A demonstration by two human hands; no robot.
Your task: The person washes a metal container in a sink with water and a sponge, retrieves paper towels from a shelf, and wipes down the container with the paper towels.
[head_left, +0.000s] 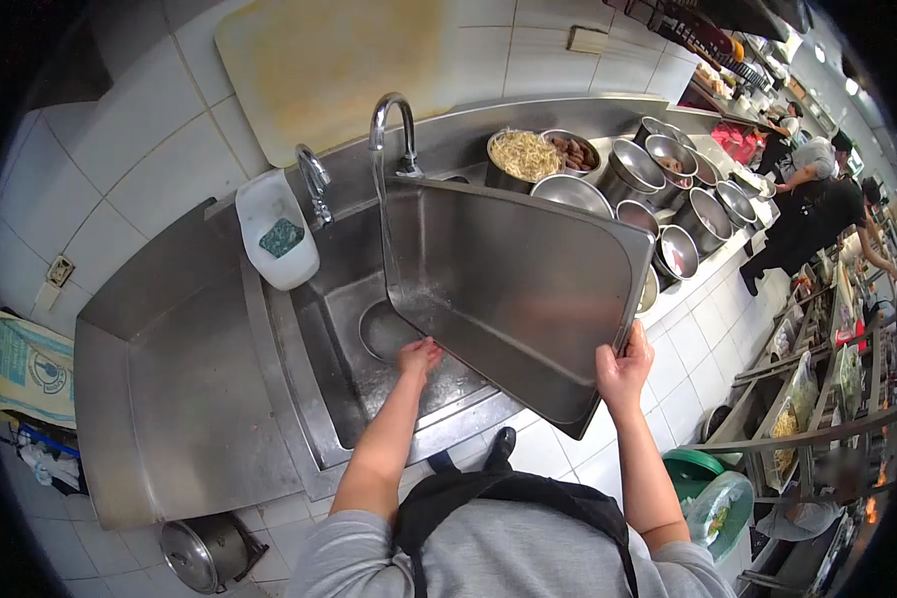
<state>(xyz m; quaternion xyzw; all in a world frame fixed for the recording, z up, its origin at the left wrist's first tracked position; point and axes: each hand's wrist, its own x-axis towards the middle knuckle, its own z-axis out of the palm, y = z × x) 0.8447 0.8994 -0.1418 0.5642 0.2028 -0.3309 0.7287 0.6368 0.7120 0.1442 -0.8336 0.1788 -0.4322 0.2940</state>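
A large rectangular stainless steel pan [523,289] is tilted on its side over the sink [341,329]. My right hand [625,371] is closed round its rim at the right side, thumb on the inside. At the pan's lower left edge, the fingers of my left hand [423,357] are curled against the rim, with the fingertips partly hidden. Water runs from the tall curved faucet [393,105] down into the near corner of the pan. To the left of it stands a shorter faucet [314,181].
A white container [269,214] holding a green scouring pad [282,237] stands left of the sink. Several steel pots [636,164] and a bowl of sprouts [524,155] line the right counter. A green bin [725,508] is at my right. Co-workers [822,199] stand farther off.
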